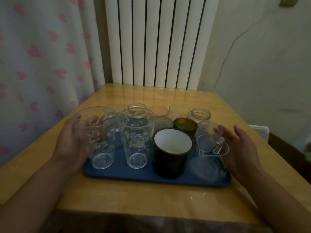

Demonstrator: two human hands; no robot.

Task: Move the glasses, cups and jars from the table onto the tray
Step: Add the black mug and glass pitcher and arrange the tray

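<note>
hands (239,147) flanking tray (117,174), upright glasses (136,140)

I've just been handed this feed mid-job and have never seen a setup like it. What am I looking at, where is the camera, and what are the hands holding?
There is no machine: a person works with bare hands, filmed by one wide-angle camera on their head, looking forward and down. A blue plastic tray lies on a yellow wooden table, crowded with clear glasses, jars and a dark brown mug with a white inside. The left hand is wrapped round a tall clear glass with printed cartoon figures at the tray's left end. The right hand is open beside a clear glass cup with a handle, holding nothing.
</note>
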